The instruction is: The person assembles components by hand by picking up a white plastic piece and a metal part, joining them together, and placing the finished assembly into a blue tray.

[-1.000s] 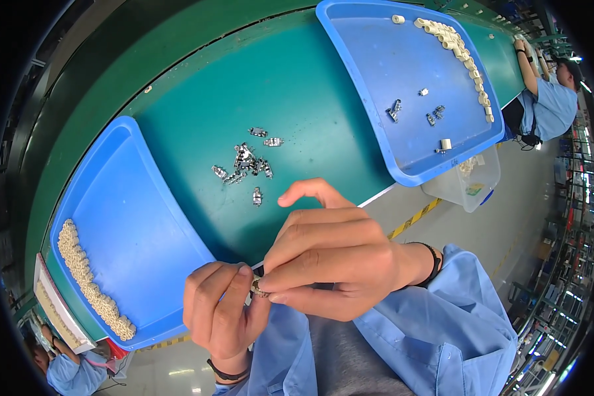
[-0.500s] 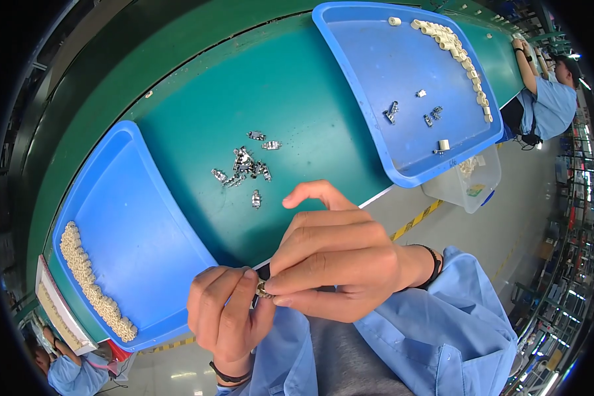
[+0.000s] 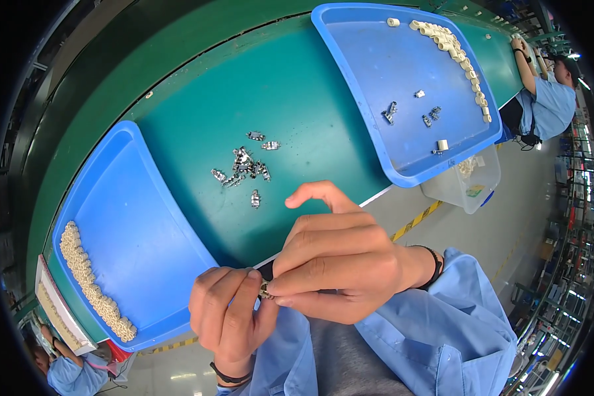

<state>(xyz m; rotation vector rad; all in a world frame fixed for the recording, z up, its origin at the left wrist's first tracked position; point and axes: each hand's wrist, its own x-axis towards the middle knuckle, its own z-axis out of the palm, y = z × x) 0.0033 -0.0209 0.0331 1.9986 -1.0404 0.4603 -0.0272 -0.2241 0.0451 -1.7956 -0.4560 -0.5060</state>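
Note:
My left hand (image 3: 228, 313) and my right hand (image 3: 340, 264) meet at the near edge of the bench, both closed in a pinch. Between their fingertips is a small pale and metallic part (image 3: 265, 290), mostly covered by thumbs and fingers. My right index finger is raised and bent away from the pinch. Beyond my hands, a loose cluster of small silvery metal fittings (image 3: 243, 164) lies on the green bench top (image 3: 310, 99). One single metal fitting (image 3: 255, 198) lies nearest to my hands.
At left, a blue tray (image 3: 155, 218) holds a row of cream-coloured parts (image 3: 89, 284). Another blue tray (image 3: 369, 86) at far right holds cream cylindrical sleeves (image 3: 452, 45) and a few metal pieces (image 3: 391, 113). A clear bin (image 3: 472, 191) stands below it. Co-workers sit at both sides.
Both hands have shifted very slightly to the right, still pinching the small part. The trays and loose fittings lie as before.

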